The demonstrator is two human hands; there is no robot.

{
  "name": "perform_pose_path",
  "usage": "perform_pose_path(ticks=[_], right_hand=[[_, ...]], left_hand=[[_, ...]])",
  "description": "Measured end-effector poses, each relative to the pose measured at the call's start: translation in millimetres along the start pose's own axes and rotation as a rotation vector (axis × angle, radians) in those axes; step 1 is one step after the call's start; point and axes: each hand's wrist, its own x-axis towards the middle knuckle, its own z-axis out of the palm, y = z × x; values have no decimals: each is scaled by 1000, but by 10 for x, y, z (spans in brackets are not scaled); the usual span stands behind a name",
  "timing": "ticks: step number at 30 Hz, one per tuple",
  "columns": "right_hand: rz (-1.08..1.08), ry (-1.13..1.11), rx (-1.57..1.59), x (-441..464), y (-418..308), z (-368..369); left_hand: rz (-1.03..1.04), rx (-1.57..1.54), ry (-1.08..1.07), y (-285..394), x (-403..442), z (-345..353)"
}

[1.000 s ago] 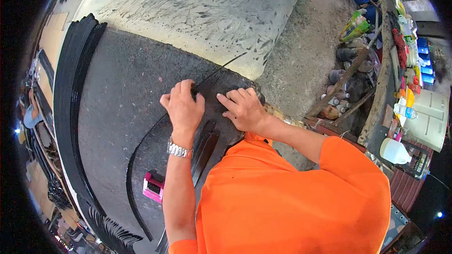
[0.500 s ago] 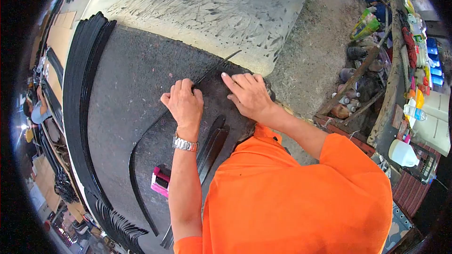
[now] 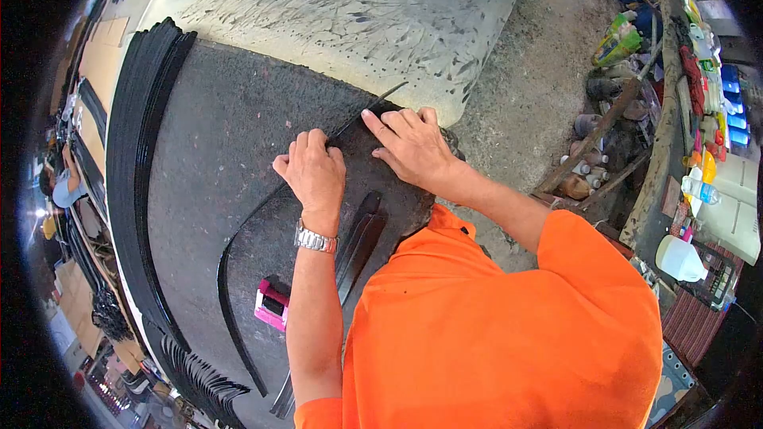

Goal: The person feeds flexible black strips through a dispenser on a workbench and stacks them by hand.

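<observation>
A long, thin black strip (image 3: 225,302) curves across the dark work surface (image 3: 238,127), its narrow end reaching onto the pale sheet. My left hand (image 3: 314,179), with a metal watch at the wrist, is closed on the strip, fingers curled and pinching it. Farther along toward that narrow end, my right hand (image 3: 412,147) has its index finger stretched to the strip's edge and its thumb held apart. Between my left forearm and my body lie several dark flat bars (image 3: 362,238). Left of the forearm is a pink and white object (image 3: 272,305) with a dark middle.
A thick row of black strips (image 3: 131,167) lines the left edge, fanning out at the bottom. Beyond the surface lies a pale, black-streaked sheet (image 3: 342,8). At right, bottles and a white jug (image 3: 680,259) stand on a cluttered shelf. Another person (image 3: 67,187) is at far left.
My right hand has moved slightly up and to the left, bringing its index fingertip against the strip. My left hand stays almost in place on it.
</observation>
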Motion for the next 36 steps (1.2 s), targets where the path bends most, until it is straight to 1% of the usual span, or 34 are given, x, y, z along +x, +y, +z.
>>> perform_pose_path(ticks=[5,8,11,14,18,24,27,32,36], right_hand=[[9,4,-9,-11,48,-41],[22,14,-66,-21,128,-95],[36,12,-112,-30,221,-162],[61,5,-146,-54,288,-183],[63,2,-139,-40,254,-179],[-27,17,-40,-6,42,-9],[-43,-25,-12,17,-38,37],[-3,6,-52,11,65,-11],[70,25,-134,-29,265,-195]], left_hand=[[2,-21,13,-7,-5,11],[-18,-8,-30,7,4,-9],[24,-43,64,6,-1,6],[25,-49,67,4,2,19],[15,-36,47,9,4,7],[-9,-30,8,-3,13,-3],[-1,-39,14,0,17,-15],[-9,-70,-3,-11,38,-36],[-60,-75,-78,-15,64,-59]])
